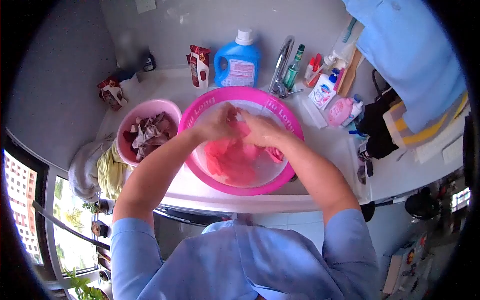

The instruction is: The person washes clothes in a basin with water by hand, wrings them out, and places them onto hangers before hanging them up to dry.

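Note:
A large basin with a bright pink rim stands on the counter, with cloudy water inside. In the water lies a coral-pink cloth garment, partly sunk and bunched. My left hand is closed on its upper part, near the far side of the basin. Close beside it, my right hand also grips the bunched fabric. Some fingertips of both hands are hidden by the cloth and each other. Another fold of the pink fabric shows at the basin's right side.
Left of the basin, a light pink tub holds crumpled clothes. Behind stand a blue detergent bottle, a red-and-white pouch, a faucet and a green bottle. Soap bottles and brushes are at the right. Towels hang at the left.

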Demonstrator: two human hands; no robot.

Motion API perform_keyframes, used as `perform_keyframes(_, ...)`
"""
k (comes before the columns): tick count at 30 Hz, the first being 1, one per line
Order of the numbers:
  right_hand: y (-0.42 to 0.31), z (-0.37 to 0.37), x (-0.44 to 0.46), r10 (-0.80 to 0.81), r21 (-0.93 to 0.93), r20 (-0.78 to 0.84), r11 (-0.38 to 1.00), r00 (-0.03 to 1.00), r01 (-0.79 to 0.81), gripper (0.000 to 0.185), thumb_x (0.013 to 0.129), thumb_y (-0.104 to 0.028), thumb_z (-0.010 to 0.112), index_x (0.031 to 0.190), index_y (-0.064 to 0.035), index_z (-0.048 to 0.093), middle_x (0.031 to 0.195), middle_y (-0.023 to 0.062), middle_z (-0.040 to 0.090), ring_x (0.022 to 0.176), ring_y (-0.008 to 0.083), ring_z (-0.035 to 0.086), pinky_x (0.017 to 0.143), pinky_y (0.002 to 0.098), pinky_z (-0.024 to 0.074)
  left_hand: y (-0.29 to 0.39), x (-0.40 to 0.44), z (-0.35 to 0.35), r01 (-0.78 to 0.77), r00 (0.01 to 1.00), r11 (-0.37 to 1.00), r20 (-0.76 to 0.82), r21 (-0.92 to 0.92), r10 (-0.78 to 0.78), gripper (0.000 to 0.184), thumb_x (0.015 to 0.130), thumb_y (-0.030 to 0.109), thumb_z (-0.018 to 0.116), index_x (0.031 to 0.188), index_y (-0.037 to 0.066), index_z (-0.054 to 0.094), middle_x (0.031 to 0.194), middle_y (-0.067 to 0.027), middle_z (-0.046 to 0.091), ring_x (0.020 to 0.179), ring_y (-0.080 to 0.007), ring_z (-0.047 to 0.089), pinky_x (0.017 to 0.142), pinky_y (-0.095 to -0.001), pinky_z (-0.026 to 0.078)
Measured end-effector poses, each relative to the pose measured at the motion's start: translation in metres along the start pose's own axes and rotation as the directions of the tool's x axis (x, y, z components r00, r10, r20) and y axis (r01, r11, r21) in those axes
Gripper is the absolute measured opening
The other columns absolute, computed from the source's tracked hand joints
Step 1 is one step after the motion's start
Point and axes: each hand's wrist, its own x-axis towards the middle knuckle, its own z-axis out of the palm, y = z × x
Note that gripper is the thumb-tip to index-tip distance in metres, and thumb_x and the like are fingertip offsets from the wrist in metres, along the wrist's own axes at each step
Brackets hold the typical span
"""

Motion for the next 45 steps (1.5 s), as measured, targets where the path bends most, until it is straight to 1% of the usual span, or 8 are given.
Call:
perform_keyframes(3, -0.035, -0.044, -0.005, -0.099, 0.043, -0.279, 0.992, 0.955, 0.116, 0.033, 0.066, -0.016, 0.064, 0.097, -0.0057, 0.061, 0.092, 0.0196, 0.062, 0.086, 0.0318, 0.062, 0.073, 0.0399, 0.0484, 0.012, -0.016, -0.012, -0.158, 0.985, 0.942, -0.117, -0.296, 0.128, 0.062, 0.068, 0.024, 0.079, 0.118, 0.003, 0.05, 0.113, -0.0118, 0.056, 0.106, -0.0203, 0.053, 0.092, -0.0342, 0.042)
perform_keyframes(14, -0.102, -0.148, -0.014, -0.114, 0.22, -0.88, 0.762, 0.46, 0.609, 0.03, 0.08, -0.014, 0.054, 0.108, -0.0032, 0.056, 0.101, 0.0102, 0.061, 0.089, 0.0205, 0.059, 0.087, 0.0355, 0.0446, 0.081, -0.028, -0.056, -0.274, 0.958, 0.54, -0.274, -0.796, 0.081, 0.04, 0.084, 0.02, 0.064, 0.115, -0.001, 0.051, 0.102, -0.0073, 0.061, 0.09, -0.0139, 0.058, 0.081, -0.0285, 0.047)
perform_keyframes(20, -0.054, -0.095, -0.02, -0.278, 0.157, -0.578, 0.885, 0.767, 0.439, 0.071, 0.066, -0.008, 0.063, 0.132, -0.0129, 0.037, 0.122, 0.0181, 0.047, 0.112, 0.0315, 0.049, 0.094, 0.0383, 0.0406, 0.023, 0.009, -0.022, -0.161, 0.958, 0.545, -0.264, -0.823, -0.115, 0.029, 0.083, 0.017, 0.058, 0.105, -0.003, 0.056, 0.097, -0.008, 0.061, 0.085, -0.0151, 0.059, 0.075, -0.0274, 0.048)
perform_keyframes(22, -0.025, -0.059, -0.024, -0.175, 0.143, -0.378, 0.959, 0.909, 0.245, 0.076, 0.065, 0.003, 0.061, 0.135, -0.0094, 0.034, 0.133, 0.0133, 0.042, 0.121, 0.0253, 0.043, 0.099, 0.0348, 0.0373, -0.035, 0.029, 0.002, -0.071, 0.981, 0.821, -0.189, -0.567, -0.045, 0.037, 0.083, 0.028, 0.058, 0.107, -0.001, 0.057, 0.096, -0.0104, 0.063, 0.087, -0.0197, 0.061, 0.08, -0.0322, 0.047)
perform_keyframes(24, -0.008, -0.033, -0.029, 0.031, -0.01, -0.164, 0.999, 0.986, -0.033, 0.071, 0.071, -0.005, 0.058, 0.136, -0.0151, 0.033, 0.134, 0.0174, 0.039, 0.118, 0.0336, 0.044, 0.096, 0.0384, 0.0405, -0.023, 0.032, 0.004, 0.017, 0.971, 0.81, 0.183, 0.586, -0.153, 0.051, 0.089, 0.043, 0.047, 0.127, 0.009, 0.047, 0.124, -0.0206, 0.05, 0.121, -0.0353, 0.042, 0.099, -0.0463, 0.035)
perform_keyframes(29, 0.008, 0.011, -0.017, 0.233, -0.339, 0.16, 0.926, 0.959, -0.168, 0.076, 0.076, -0.023, 0.059, 0.141, -0.0218, 0.02, 0.135, 0.0252, 0.033, 0.115, 0.0373, 0.047, 0.09, 0.0435, 0.0435, 0.025, 0.012, 0.042, 0.188, 0.818, 0.726, 0.303, 0.662, -0.489, 0.078, 0.08, 0.056, 0.049, 0.142, 0.02, 0.02, 0.147, -0.0167, 0.012, 0.133, -0.0453, -0.012, 0.103, -0.0597, 0.019)
perform_keyframes(37, 0.071, 0.065, 0.051, 0.159, -0.52, 0.457, 0.846, 0.875, 0.118, 0.043, 0.08, -0.022, 0.052, 0.121, -0.009, 0.051, 0.119, 0.0179, 0.054, 0.112, 0.0332, 0.051, 0.092, 0.0441, 0.0418, -0.071, 0.073, 0.086, -0.108, 0.872, 0.71, 0.409, 0.696, -0.269, 0.085, 0.071, 0.055, 0.062, 0.138, 0.014, 0.032, 0.144, -0.0149, 0.024, 0.132, -0.0396, 0.017, 0.105, -0.0484, 0.024)
perform_keyframes(45, 0.063, 0.044, 0.047, 0.048, 0.025, -0.008, 0.999, 0.999, -0.048, 0.035, 0.077, -0.02, 0.057, 0.111, -0.0094, 0.056, 0.108, 0.0145, 0.06, 0.099, 0.0325, 0.058, 0.085, 0.0397, 0.0457, -0.079, 0.083, 0.082, 0.0, 0.886, 0.768, 0.356, 0.64, -0.297, 0.086, 0.069, 0.043, 0.071, 0.138, 0.012, 0.03, 0.141, -0.0145, 0.032, 0.129, -0.0334, 0.028, 0.106, -0.0425, 0.026)
